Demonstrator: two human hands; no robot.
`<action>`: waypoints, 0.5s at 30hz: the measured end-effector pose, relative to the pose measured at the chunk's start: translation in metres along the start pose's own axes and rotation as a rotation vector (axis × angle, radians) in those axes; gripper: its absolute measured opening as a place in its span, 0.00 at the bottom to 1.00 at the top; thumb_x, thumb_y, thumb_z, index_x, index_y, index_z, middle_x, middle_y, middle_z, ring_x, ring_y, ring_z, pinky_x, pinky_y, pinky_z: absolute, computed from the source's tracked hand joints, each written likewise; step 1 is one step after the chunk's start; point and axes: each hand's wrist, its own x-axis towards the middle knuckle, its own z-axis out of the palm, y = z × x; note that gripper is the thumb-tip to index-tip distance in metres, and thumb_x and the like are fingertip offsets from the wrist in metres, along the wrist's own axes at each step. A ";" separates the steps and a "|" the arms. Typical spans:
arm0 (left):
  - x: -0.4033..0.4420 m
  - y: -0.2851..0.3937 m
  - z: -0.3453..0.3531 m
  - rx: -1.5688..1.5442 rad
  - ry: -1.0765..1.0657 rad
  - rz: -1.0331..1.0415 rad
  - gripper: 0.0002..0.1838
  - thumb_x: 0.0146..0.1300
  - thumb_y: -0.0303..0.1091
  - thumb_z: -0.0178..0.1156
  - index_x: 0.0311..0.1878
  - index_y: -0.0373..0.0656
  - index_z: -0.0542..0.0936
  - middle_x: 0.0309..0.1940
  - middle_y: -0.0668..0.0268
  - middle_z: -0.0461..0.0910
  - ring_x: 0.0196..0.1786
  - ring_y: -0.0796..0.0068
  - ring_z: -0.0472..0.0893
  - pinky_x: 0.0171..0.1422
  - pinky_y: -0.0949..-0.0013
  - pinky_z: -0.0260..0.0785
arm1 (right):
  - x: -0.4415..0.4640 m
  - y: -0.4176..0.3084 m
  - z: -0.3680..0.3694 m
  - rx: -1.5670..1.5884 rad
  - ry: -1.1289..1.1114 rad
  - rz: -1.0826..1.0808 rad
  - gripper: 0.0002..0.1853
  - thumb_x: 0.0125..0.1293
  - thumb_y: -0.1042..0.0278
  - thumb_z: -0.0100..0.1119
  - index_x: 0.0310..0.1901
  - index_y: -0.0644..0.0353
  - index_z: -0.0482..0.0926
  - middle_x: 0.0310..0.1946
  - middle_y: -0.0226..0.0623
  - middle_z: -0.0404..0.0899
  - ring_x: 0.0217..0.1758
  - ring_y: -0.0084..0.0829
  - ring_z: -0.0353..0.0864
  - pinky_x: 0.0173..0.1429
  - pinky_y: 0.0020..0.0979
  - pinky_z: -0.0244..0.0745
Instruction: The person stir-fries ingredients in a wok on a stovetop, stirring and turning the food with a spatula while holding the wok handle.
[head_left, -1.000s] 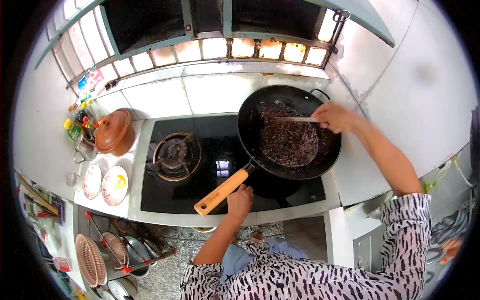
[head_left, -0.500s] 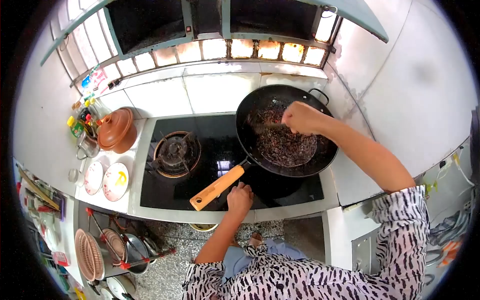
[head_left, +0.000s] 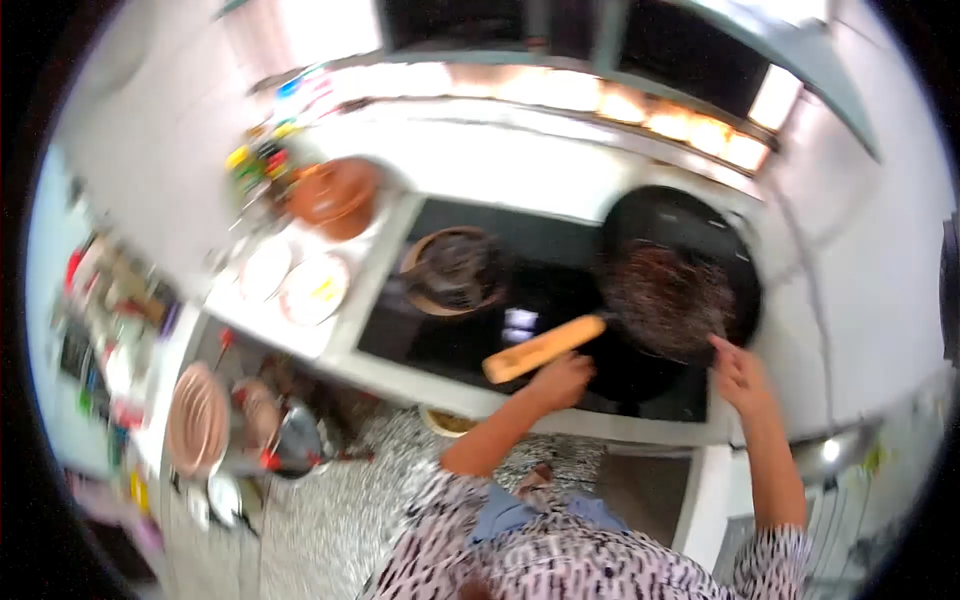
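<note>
A black wok (head_left: 677,212) with a dark, reddish-brown mass of food (head_left: 668,295) in it stands on the right side of the stove. Its wooden handle (head_left: 545,348) points toward the front left. My left hand (head_left: 562,382) is at the front of the stovetop, just below the handle, with its fingers curled; what they hold, if anything, is hidden. By the wok's front right rim is my right hand (head_left: 740,378), its fingers drawn together and blurred. Whatever it grips cannot be made out against the dark food.
Left of the wok is an unlit burner (head_left: 455,270). A brown clay pot (head_left: 335,198), two plates (head_left: 315,288) and several bottles (head_left: 268,155) stand on the left counter. Below, a rack holds pink baskets (head_left: 197,418).
My right hand has moved from over the middle of the wok to its front right rim. My left hand stays near the handle. The whole view has shifted and tilted, with blur.
</note>
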 end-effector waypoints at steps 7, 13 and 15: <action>-0.041 0.022 -0.034 -0.274 0.317 -0.187 0.15 0.45 0.26 0.55 0.40 0.39 0.72 0.44 0.56 0.69 0.48 0.58 0.71 0.48 0.62 0.66 | -0.025 0.060 0.013 0.089 0.218 -0.099 0.14 0.66 0.65 0.39 0.48 0.64 0.68 0.21 0.27 0.71 0.12 0.17 0.60 0.11 0.18 0.57; -0.234 -0.053 -0.096 -0.226 0.573 -0.626 0.11 0.47 0.32 0.59 0.36 0.45 0.75 0.30 0.61 0.76 0.30 0.60 0.77 0.33 0.63 0.71 | -0.012 0.142 -0.047 0.391 0.283 -0.058 0.18 0.65 0.57 0.42 0.51 0.58 0.68 0.36 0.37 0.77 0.26 0.28 0.76 0.23 0.29 0.74; -0.308 -0.093 -0.131 -0.205 0.672 -1.042 0.08 0.48 0.33 0.60 0.33 0.44 0.76 0.29 0.62 0.76 0.29 0.61 0.77 0.34 0.64 0.70 | 0.007 0.176 -0.026 -0.241 0.461 -0.150 0.19 0.64 0.55 0.43 0.53 0.56 0.67 0.40 0.41 0.75 0.34 0.33 0.77 0.27 0.29 0.76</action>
